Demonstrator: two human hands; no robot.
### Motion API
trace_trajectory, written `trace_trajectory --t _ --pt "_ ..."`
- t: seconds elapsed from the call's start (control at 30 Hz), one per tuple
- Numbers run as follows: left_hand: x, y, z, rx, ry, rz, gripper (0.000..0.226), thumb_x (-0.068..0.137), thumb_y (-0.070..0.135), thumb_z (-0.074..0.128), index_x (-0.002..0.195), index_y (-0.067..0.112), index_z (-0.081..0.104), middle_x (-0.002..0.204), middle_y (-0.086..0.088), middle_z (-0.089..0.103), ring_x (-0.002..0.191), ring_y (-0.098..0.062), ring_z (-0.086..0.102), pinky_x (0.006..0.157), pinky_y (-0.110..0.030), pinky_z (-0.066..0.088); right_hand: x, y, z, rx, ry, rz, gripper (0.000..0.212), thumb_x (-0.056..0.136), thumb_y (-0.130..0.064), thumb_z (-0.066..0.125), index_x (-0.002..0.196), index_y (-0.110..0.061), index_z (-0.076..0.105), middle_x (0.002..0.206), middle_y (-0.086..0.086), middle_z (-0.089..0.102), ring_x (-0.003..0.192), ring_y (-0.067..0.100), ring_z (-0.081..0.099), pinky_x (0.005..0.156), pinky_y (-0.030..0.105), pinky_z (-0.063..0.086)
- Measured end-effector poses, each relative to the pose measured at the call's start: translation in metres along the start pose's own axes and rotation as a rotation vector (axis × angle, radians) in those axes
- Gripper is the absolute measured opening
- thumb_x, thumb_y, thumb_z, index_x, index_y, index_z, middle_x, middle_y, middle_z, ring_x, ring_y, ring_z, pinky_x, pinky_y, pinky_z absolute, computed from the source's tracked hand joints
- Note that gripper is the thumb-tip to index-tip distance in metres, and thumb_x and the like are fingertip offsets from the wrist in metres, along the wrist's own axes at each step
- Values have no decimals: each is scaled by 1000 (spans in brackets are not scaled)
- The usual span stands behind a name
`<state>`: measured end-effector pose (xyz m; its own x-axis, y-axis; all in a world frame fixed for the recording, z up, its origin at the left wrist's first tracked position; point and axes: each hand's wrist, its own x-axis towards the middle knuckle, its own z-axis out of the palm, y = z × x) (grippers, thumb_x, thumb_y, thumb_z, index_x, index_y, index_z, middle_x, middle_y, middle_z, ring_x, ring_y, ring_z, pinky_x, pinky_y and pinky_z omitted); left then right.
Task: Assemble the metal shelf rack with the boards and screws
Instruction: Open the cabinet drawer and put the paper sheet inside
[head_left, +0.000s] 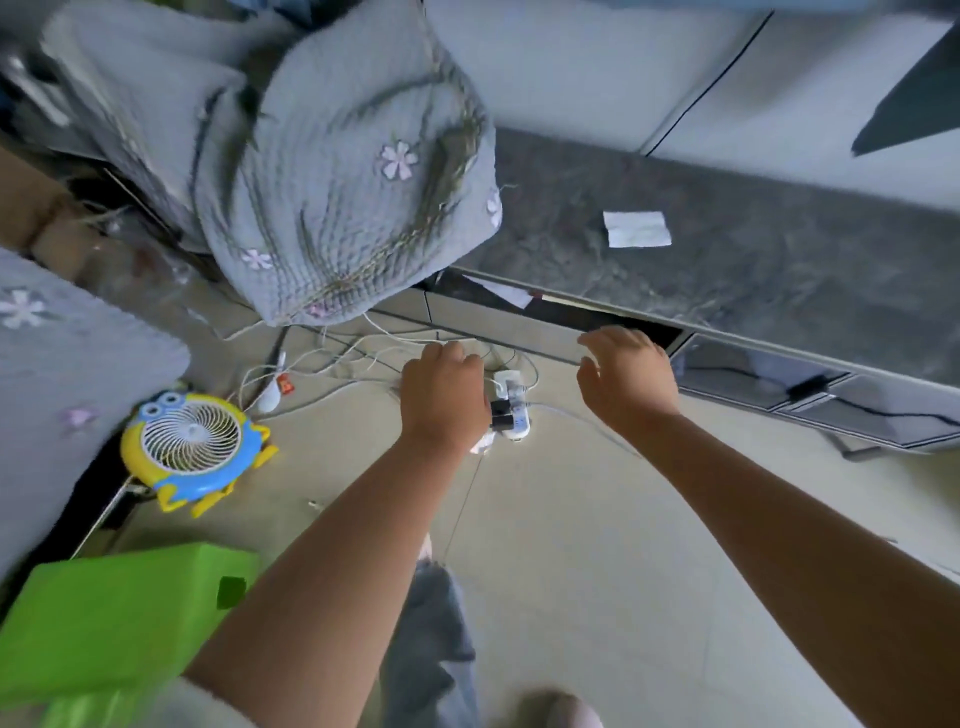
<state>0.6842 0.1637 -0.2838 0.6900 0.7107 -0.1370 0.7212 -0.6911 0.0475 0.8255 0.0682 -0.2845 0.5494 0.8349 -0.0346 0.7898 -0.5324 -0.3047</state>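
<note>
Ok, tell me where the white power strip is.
In the head view the white power strip lies on the pale floor near centre, between the left hand and right hand, below the cabinet's open drawer.

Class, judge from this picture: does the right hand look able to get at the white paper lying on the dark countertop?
Probably yes. The right hand hangs open just before the counter edge, and nothing stands between it and the white paper on the bare dark countertop.

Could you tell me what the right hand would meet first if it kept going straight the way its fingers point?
Probably the open dark drawer under the grey marble-patterned counter: the right hand points its fingers at the drawer's front edge, though depth is unclear.
</note>
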Motion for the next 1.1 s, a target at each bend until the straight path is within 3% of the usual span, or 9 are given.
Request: trace_trajectory --t 0.23,0.37,0.53,0.67,0.77,0.83,0.9,1.0,1.1 --pt "132 -37 -15 8 0 191 21 88 13 46 105 9 58 114 -6 55 109 -26 47 81 -31 37 124 4 2 -42 47 280 35 85 -13 36 107 -4 62 116 13 60 110 31 49 90 32 36" --pt "196 -54 3 50 -56 277 24 91 20 42 111 13 53 120 -2 51 114 -22 44 87 -30 36 181 7 30 -28 -5 398 33 88 -8 41 116 -6 57 125 11 55 116 29 46 96 32 34" --pt "261 -58 44 64 -112 323 23 91 17 42 111 12 52 120 -3 50 114 -22 44 87 -30 37 215 31 87 -66 -120 381 35 90 -13 40 123 -12 51 130 6 51 121 25 43 101 32 31" --pt "298 -48 94 -53 -100 374 19 84 8 55 100 0 61 111 -17 59 110 -35 53 85 -38 44 233 64 137 -111 -143 309 35 92 -19 41 126 -12 48 137 4 44 130 22 35 109 32 22" --pt "325 -32 134 -42 -93 457 34 94 20 42 123 3 51 136 -15 46 131 -30 36 106 -37 30 244 91 180 -134 -96 265 42 96 -24 29 135 -13 41 144 5 38 138 20 25 114 36 14" --pt "346 -23 164 -13 -66 479 41 98 27 32 133 7 42 149 -9 30 140 -23 21 113 -32 18 250 106 210 -119 17 272 53 93 -35 21 132 -10 47 140 8 45 135 25 33 112 43 19" --pt "364 -18 191 -41 -22 464 42 98 29 32 132 5 43 150 -10 28 141 -23 21 114 -31 15 251 121 242 -177 216 225 52 86 -37 30 117 -7 59 123 13 59 121 29 50 106 49 30" --pt "382 -14 224 -94 99 485 49 93 30 32 121 -4 54 137 -21 46 130 -33 41 108 -42 32 257 145 284 -269 598 117 34 82 -34 44 105 -11 51 106 14 67 109 26 48 97 42 31" --pt "393 -13 243 -89 209 522 61 87 33 21 123 -4 55 133 -20 51 126 -34 47 104 -46 35 270 162 308 -315 866 40 34 90 -39 36 102 -11 50 106 11 65 105 25 46 91 39 30"
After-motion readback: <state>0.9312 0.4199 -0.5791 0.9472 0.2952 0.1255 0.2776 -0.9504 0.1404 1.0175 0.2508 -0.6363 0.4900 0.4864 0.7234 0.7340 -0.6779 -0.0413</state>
